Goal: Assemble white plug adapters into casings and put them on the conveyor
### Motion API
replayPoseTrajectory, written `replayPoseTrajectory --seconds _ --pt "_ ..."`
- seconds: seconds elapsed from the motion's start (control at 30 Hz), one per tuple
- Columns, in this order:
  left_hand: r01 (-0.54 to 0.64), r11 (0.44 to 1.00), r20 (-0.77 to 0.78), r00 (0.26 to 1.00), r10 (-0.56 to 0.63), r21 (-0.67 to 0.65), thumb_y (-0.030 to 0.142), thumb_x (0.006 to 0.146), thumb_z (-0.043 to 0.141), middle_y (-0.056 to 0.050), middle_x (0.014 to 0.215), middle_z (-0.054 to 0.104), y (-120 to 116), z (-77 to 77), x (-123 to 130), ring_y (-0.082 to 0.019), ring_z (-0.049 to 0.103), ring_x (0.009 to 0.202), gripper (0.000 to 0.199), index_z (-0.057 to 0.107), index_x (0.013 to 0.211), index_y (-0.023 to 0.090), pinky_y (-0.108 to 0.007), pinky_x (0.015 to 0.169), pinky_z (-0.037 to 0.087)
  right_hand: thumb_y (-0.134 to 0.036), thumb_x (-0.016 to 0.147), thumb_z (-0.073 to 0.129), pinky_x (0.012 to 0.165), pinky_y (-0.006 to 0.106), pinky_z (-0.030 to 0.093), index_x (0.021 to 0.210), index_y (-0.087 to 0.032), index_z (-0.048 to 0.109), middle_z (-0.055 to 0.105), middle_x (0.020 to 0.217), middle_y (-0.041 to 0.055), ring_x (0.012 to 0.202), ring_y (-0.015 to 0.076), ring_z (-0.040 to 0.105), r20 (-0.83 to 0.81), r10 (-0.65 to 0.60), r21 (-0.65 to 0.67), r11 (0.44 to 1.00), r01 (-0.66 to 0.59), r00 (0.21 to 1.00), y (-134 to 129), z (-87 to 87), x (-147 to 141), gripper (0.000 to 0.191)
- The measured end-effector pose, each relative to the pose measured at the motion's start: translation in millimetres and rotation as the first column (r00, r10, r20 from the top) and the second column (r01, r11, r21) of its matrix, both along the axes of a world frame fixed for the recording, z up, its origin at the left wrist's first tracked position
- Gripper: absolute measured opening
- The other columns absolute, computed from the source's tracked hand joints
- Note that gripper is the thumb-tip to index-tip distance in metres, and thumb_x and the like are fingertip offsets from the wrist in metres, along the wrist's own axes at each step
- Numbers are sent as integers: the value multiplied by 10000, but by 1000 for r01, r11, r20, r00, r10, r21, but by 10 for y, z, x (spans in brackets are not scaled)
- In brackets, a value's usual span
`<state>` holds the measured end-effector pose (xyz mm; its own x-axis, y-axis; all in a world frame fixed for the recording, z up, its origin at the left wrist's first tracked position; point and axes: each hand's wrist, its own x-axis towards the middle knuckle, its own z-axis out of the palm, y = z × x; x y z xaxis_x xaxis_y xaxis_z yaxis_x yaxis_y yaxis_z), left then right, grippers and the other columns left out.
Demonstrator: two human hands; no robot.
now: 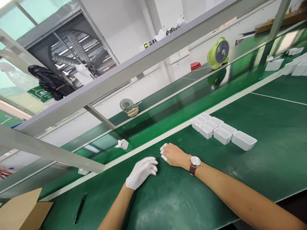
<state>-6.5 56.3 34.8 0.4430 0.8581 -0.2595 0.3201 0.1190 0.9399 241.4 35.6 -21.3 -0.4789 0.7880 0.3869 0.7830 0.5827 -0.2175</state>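
Note:
My left hand [142, 172], in a white glove, hovers over or rests on the green tabletop [168, 204], its fingers slightly curved and apart, with nothing seen in them. To its right is my right hand [174, 154], with white covers on its fingertips and a watch [195, 163] on the wrist. Its fingers curl downward, and whatever they may hold is hidden. Several white open trays [244, 140] stand grouped on the table to the right of both hands, touching neither.
A black pen [80, 207] and an open cardboard box [21, 207] lie at the left. Beyond the pale rail, a green belt [153, 127] carries a small white item [122, 144]. Farther back are a beige fan [129, 107] and a green fan [218, 53]. A metal shelf frame crosses above.

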Motion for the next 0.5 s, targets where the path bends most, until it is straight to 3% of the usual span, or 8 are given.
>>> replayPoseTrajectory --seconds 0.03,0.07,0.1,0.17,0.2,0.27,0.37,0.5 --pt "200 979 -5 980 -201 -48 644 749 738 -207 1130 725 -39 20 12 -318 738 881 659 706 1172 139 -485 761 613 -194 968 497 891 405 450 963 -139 684 677 1100 127 1013 264 580 -2 -5 1 1000 5 1000 -3 -10 0 195" --pt "291 957 -56 955 -291 -14 663 724 748 -194 1139 728 -29 44 24 -334 736 930 663 719 1152 157 -500 800 612 -197 971 494 891 406 448 974 -136 683 678 1098 130 1009 264 579 -4 -11 2 1000 11 1000 -8 -17 -2 199" --pt "310 949 -140 944 -299 63 654 698 773 -180 1153 728 26 70 36 -347 723 1006 643 731 1119 169 -511 866 601 -202 978 486 891 407 446 984 -133 683 678 1096 132 1006 264 579 -6 -20 4 1000 20 1000 -13 -20 -6 209" --pt "47 917 -257 964 61 396 623 683 792 -145 1198 716 218 114 70 -352 662 1163 547 740 1018 193 -527 1029 532 -224 998 460 890 408 445 991 -132 683 679 1094 131 1010 263 579 -4 -34 7 999 34 999 -23 -11 -15 241" --pt "-15 890 -244 959 142 456 608 718 765 -147 1286 674 324 127 97 -356 601 1260 545 717 1071 195 -545 1099 472 -242 1007 449 890 407 445 985 -135 684 679 1091 130 1014 262 580 -1 -39 9 999 39 999 -25 -1 -20 258" --pt "-81 854 -218 951 220 514 588 795 689 -152 1303 659 486 132 182 -343 597 1266 528 676 1142 189 -562 1126 442 -284 1021 436 879 400 448 953 -142 685 681 1065 125 1010 257 582 11 -47 9 999 47 999 -14 24 -26 294" --pt "18 813 -230 963 143 582 509 856 645 -105 1257 682 522 120 392 -288 669 1152 428 660 1168 216 -506 1058 522 -314 1015 446 846 389 457 921 -150 680 682 997 116 974 248 583 28 -58 4 998 57 998 45 48 -19 301" --pt "284 674 -352 935 -38 682 407 900 615 -67 1225 704 302 191 824 -268 700 1075 269 711 1094 248 -489 993 570 -252 948 531 866 380 466 920 -149 672 683 997 93 991 244 582 29 -66 -12 998 66 997 145 44 -13 177"
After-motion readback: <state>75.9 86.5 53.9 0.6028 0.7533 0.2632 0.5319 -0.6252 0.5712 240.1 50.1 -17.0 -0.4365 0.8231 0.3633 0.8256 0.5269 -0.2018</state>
